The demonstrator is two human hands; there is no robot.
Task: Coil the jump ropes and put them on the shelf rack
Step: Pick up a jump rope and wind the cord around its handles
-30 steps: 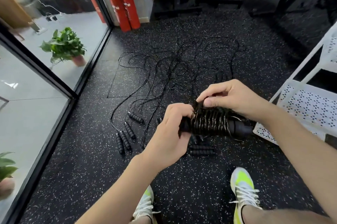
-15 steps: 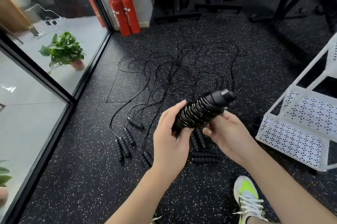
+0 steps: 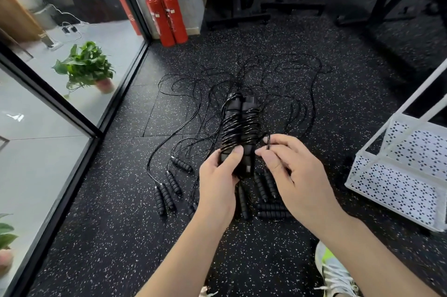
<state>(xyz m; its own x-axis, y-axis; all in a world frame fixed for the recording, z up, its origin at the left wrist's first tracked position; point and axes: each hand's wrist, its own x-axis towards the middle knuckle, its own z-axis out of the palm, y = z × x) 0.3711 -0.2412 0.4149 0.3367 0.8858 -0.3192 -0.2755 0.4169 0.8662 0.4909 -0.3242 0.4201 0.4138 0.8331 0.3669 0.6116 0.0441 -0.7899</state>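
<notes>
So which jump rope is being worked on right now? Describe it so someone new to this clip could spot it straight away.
Start at the white perforated shelf rack on the right, then look left to the two hands above the speckled floor. The left hand grips the coiled jump rope; the right hand pinches its loose end. Unlike the tangled ropes lying below, its cord is wound around both handles.

A black jump rope with its thin glossy cord wound in tight turns around its two paired handles (image 3: pixel 239 131) stands nearly upright, its lower end gripped and a short cord loop sticking out at its right side. Behind and below it, loose black jump ropes with ribbed foam handles (image 3: pixel 244 84) sprawl tangled on the floor. A white perforated metal shelf rack (image 3: pixel 401 175) stands to the right.
</notes>
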